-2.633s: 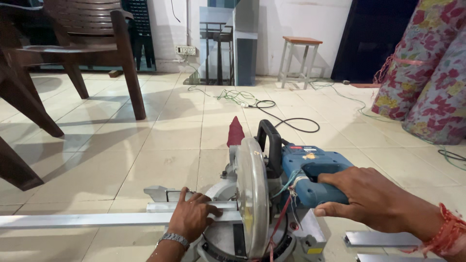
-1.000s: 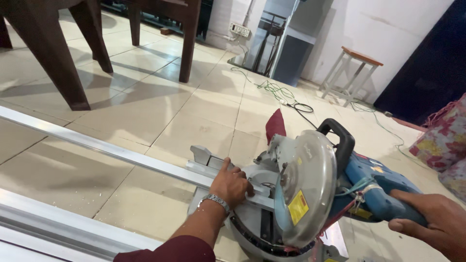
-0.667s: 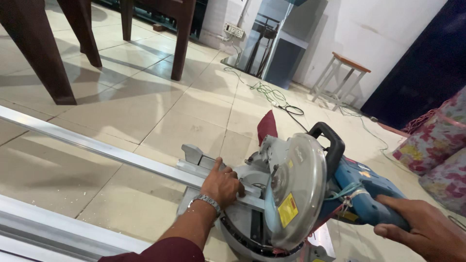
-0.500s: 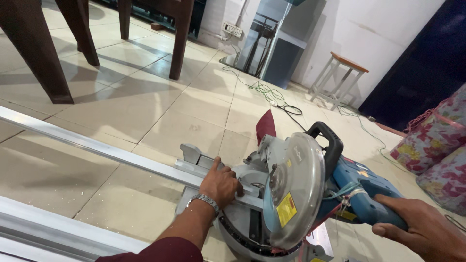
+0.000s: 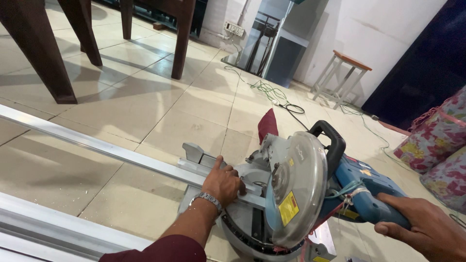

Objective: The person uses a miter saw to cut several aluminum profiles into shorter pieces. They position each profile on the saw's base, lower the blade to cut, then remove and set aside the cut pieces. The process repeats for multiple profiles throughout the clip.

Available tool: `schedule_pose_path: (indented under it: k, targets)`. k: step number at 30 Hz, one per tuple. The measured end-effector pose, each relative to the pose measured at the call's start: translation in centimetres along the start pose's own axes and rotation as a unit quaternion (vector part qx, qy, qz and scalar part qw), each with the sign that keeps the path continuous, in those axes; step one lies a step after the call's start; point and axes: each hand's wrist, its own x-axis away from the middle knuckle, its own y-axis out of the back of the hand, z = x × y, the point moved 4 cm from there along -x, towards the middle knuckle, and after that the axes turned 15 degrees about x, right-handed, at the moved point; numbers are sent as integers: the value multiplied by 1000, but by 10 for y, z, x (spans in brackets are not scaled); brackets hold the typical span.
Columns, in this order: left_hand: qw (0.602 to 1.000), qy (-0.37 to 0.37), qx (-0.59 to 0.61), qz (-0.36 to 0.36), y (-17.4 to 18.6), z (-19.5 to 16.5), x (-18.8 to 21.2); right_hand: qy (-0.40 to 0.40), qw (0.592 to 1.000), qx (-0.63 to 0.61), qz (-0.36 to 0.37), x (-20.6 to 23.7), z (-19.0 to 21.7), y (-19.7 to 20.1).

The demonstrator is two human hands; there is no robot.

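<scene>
In the head view, a miter saw [image 5: 286,204] stands on the tiled floor [image 5: 145,116]. The left hand [image 5: 223,182] lies with curled fingers on a long aluminium profile [image 5: 107,150] and presses it against the saw's fence. The right hand [image 5: 427,230] is wrapped around the blue motor housing [image 5: 369,191]. A yellow rectangular label [image 5: 288,208] sits on the grey round blade guard [image 5: 298,189], low on its face. Flowered bundles [image 5: 437,145] lie at the right.
</scene>
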Motion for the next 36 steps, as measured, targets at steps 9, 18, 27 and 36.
schedule_pose_path:
  k: [9,18,27,36]
  targets:
    - [1000,1,-17,3,3,-2,2,-14,999,-28,15,-3,-5,6]
    - [1000,4,15,-12,2,-3,-2,115,982,-4,-151,0,-2,72]
    - [1000,5,-5,16,8,-21,-2,34,929,96,-356,-12,-10,152]
    - [998,23,-12,51,12,-39,-6,41,818,164,-549,1,2,198]
